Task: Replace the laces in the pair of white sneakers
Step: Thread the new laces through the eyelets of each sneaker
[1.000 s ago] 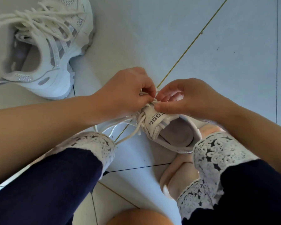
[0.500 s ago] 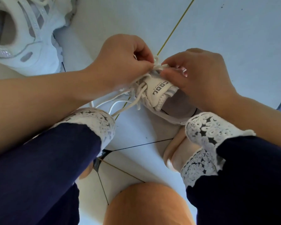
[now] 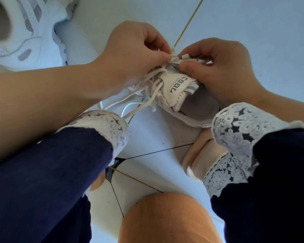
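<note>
The held sneaker's (image 3: 179, 88) toe and upper lace (image 3: 139, 99) are hidden under the left hand (image 3: 130, 55) and right hand (image 3: 221, 67); up-left of it, the second sneaker (image 3: 33, 32) is cut off by the edge.

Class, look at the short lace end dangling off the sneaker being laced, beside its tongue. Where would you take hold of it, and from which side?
Probably pinch the short lace end just above its tip, coming from the person's left and below. It dangles off that side of the sneaker over bare floor, while the left hand and right hand crowd the top.
</note>
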A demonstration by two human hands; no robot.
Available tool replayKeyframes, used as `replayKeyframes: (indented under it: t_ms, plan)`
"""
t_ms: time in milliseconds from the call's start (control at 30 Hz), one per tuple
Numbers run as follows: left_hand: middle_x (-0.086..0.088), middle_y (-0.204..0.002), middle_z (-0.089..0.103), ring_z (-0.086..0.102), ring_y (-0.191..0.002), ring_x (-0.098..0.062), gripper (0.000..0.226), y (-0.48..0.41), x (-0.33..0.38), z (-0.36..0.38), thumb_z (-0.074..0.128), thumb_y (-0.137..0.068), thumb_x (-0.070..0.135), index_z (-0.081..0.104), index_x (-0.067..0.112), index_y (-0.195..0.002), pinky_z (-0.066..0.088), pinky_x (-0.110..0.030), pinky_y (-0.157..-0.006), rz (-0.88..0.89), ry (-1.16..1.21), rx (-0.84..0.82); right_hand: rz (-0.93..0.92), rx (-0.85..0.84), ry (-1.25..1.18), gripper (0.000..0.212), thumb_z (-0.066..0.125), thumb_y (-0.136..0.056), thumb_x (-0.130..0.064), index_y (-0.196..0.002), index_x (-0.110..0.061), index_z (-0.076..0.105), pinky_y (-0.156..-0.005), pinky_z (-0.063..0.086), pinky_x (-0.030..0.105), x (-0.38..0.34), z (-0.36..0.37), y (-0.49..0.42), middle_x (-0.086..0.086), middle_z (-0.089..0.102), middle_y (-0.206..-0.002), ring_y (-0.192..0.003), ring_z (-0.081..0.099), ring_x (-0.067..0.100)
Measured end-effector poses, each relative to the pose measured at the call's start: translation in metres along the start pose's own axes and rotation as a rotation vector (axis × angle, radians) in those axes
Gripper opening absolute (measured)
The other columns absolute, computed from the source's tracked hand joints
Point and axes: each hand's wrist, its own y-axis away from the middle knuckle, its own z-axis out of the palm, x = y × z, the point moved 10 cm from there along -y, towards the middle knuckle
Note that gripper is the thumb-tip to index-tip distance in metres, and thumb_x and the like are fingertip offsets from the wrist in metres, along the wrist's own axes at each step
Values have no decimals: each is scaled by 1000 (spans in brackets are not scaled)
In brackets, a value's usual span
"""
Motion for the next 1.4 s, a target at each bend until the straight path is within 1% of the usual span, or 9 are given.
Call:
replayKeyframes:
  t_ms: [100,200,267,567,700,833,1000,1200,1400]
  plan:
    - [5,-65,62,64,-67,-14,10,0,0,-1,72,-73,12,67,20,-71,57,-39,-71,0,12,-3,34,20,-79,13,70,-78,-23,-87,-31,66,-69,42,5,6,1,-1,-22,62,-77,-70,57,-12]
    - [4,-65,62,62,-62,-10,10,0,0,-1,71,-74,13,67,21,-70,57,-35,-67,7,-6,-1,68,29,-131,10,69,-78,-23,-86,-27,67,-75,51,18,12,2,-1,-16,65,-79,-73,60,-3]
    - [6,-63,61,60,-59,-7,11,0,-1,-1,71,-74,13,66,22,-70,58,-32,-66,12,-7,2,69,23,-141,9,68,-78,-22,-85,-28,66,-75,52,21,13,4,-1,-15,65,-78,-74,60,-2]
    - [13,-56,60,59,-55,0,12,-3,1,-4,71,-71,15,66,24,-66,53,-20,-59,27,-56,22,20,5,-173,20,64,-79,-18,-83,-36,58,-61,43,14,7,6,-1,-11,57,-75,-63,53,-2]
    - [10,-60,62,62,-59,-5,10,-2,-1,-4,72,-71,15,66,22,-68,57,-28,-64,23,-41,22,-32,16,-89,18,59,-81,-16,-90,-32,58,-67,43,17,-2,7,1,-8,58,-90,-71,53,1]
    - [9,-61,62,62,-59,-5,10,-2,-2,-4,72,-71,15,66,22,-68,57,-28,-63,17,-36,28,-50,44,-3,15,57,-82,-17,-88,-31,60,-69,37,13,-5,5,2,-16,56,-83,-71,50,-4]
    - [10,-61,62,63,-61,-6,10,-2,-2,-4,72,-71,15,66,22,-67,58,-31,-66,10,-45,29,-87,64,6,22,58,-81,-17,-95,-33,60,-73,37,6,-11,3,6,-18,49,-90,-76,49,-9]
    - [8,-63,62,63,-62,-8,10,-2,-3,-3,73,-71,15,66,21,-67,58,-34,-68,-3,-43,23,-85,75,87,20,58,-82,-18,-97,-29,65,-74,38,9,-11,2,5,-19,44,-83,-76,48,-5]
    - [9,-63,62,64,-64,-9,12,-2,-3,-3,71,-72,14,65,22,-66,58,-31,-67,-7,-42,20,-116,93,68,20,59,-80,-17,-95,-29,63,-75,40,9,-16,0,7,-19,39,-91,-80,47,-4]
